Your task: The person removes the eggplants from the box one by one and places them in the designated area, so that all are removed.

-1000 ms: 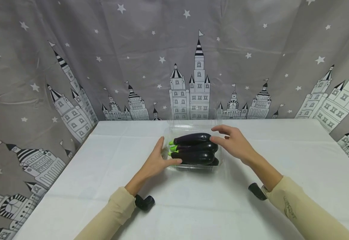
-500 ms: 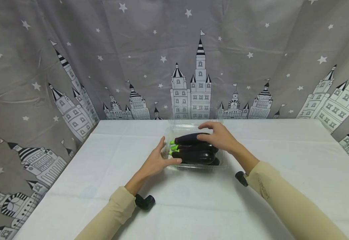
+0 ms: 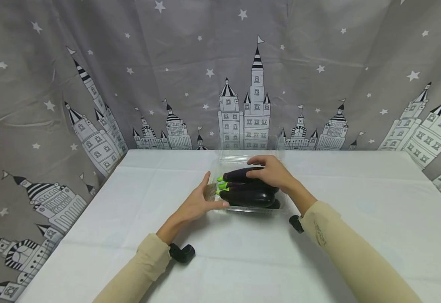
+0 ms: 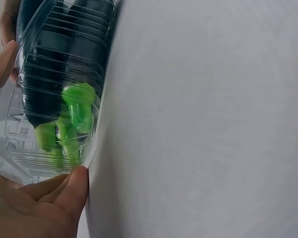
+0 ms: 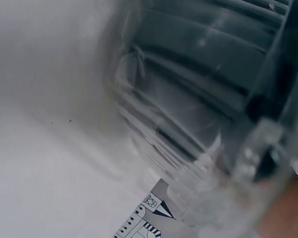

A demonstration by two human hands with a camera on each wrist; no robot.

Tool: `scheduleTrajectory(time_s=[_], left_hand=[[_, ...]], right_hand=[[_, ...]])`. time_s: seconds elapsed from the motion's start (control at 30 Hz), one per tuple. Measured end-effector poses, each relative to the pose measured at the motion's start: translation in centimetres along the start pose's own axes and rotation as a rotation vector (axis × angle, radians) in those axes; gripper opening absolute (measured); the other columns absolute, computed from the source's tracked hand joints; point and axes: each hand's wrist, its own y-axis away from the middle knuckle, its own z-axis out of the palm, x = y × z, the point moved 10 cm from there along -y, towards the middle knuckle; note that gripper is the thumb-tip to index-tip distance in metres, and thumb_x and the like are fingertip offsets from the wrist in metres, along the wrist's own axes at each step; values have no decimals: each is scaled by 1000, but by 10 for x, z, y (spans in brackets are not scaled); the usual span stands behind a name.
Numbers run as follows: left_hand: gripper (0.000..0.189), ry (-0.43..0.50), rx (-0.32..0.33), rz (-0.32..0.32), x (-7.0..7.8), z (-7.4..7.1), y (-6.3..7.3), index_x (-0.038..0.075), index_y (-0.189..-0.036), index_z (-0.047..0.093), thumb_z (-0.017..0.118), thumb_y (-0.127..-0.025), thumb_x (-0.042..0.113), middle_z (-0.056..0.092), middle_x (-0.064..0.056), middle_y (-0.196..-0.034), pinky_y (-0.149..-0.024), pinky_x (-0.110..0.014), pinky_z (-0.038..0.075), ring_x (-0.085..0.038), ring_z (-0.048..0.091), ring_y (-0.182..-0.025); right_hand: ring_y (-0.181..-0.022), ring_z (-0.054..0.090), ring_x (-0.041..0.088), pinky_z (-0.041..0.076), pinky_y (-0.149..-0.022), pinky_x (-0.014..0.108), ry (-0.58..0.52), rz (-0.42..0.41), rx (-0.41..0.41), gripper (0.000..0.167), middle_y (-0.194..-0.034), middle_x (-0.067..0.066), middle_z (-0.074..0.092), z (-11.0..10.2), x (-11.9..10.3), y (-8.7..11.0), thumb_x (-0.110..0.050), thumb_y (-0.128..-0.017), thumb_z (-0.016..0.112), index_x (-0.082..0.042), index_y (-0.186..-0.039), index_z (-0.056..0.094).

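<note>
A clear plastic container (image 3: 239, 208) stands on the white table, piled with several dark purple eggplants with green stem ends. Around its near left corner is my left hand (image 3: 195, 206), the thumb along the front rim and the fingers against the left end. In the left wrist view, fingers (image 4: 72, 196) touch the container's ribbed end wall, beside the green stems (image 4: 80, 106). From above, my right hand (image 3: 274, 173) grips the rearmost eggplant (image 3: 235, 175), thumb on the near side and fingertips beyond it. Nearest the front rim lies another eggplant (image 3: 248, 197). The right wrist view is blurred.
The container's clear lid (image 3: 248, 144) stands raised behind it, in front of a grey curtain (image 3: 190, 54) printed with castles and stars. White cloth (image 3: 220, 273) covers the table. Black wrist devices (image 3: 182, 253) hang below both sleeves.
My right hand has moved left from the container's right end onto the rearmost eggplant and taken hold of it. The left hand has stayed at the container's corner.
</note>
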Motion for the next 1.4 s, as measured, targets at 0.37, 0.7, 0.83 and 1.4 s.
scheduleTrajectory(time_s=[0.37, 0.7, 0.83, 1.4], left_hand=[[124, -1, 20, -9, -4, -2, 0, 19, -161, 4, 85, -72, 49, 18, -15, -162, -114, -58, 19, -32, 16, -148], [126, -21, 8, 5, -1, -1, -1, 16, -160, 2, 84, -72, 52, 20, -16, -161, -113, -58, 20, -33, 17, -147], [126, -22, 10, 4, -2, -1, 0, 18, -160, 2, 85, -72, 51, 19, -15, -161, -114, -57, 18, -32, 15, -148], [123, -55, 3, 6, -2, -1, 1, 18, -160, 2, 83, -74, 53, 29, -19, -157, -113, -57, 22, -34, 22, -146]], right_hand=[[-126, 51, 35, 35, -107, 51, 140, -66, -4, 36, -133, 19, 59, 11, -2, -2, -8, -89, 69, 0, -125, 66], [-126, 51, 36, 36, -106, 53, 210, -38, 3, 36, -134, 18, 59, 12, -2, -4, -9, -90, 68, -3, -125, 66], [-127, 50, 36, 35, -107, 53, 213, -46, 12, 34, -133, 18, 59, 12, -2, -3, -7, -91, 66, -3, -124, 67], [-123, 52, 36, 36, -106, 52, 196, -106, 82, 34, -128, 18, 61, 8, -5, -1, -1, -87, 69, -3, -121, 70]])
